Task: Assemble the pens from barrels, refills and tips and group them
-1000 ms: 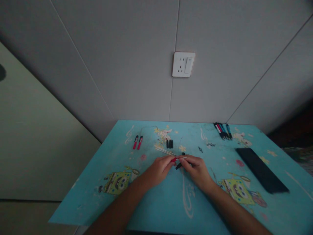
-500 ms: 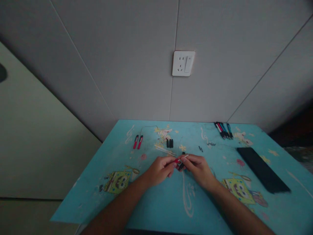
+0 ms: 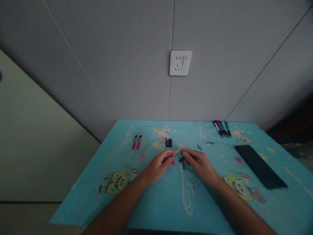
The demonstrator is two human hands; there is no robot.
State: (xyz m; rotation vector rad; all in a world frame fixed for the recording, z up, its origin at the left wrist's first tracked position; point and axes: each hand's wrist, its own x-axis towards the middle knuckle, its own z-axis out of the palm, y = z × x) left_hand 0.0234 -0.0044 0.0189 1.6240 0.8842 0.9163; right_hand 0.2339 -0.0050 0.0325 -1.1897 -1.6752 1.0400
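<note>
My left hand [image 3: 160, 165] is closed around a red pen barrel [image 3: 171, 155], most of it hidden by the fingers. A thin white pen refill [image 3: 177, 152] slants up out of the barrel toward my right fingertips. My right hand [image 3: 199, 164] pinches a short black pen part [image 3: 181, 159] whose tapered end points left; whether its index finger touches the refill's tip I cannot tell. Just beyond the hands lie more white refills [image 3: 158, 147] and several black pen parts [image 3: 168, 143] side by side. Two red barrels with black ends [image 3: 137, 142] lie further left.
Several pens [image 3: 222, 129] lie at the table's back right. Small black pieces [image 3: 199, 148] sit beyond my right hand. A dark flat rectangular item [image 3: 260, 166] lies at right. The blue printed table [image 3: 97, 209] meets a grey wall with a socket [image 3: 180, 63].
My hands have drawn slightly apart. The white refill now shows longer between them, angled up from the red barrel, and the black part has separated from the barrel. The view has shifted slightly.
</note>
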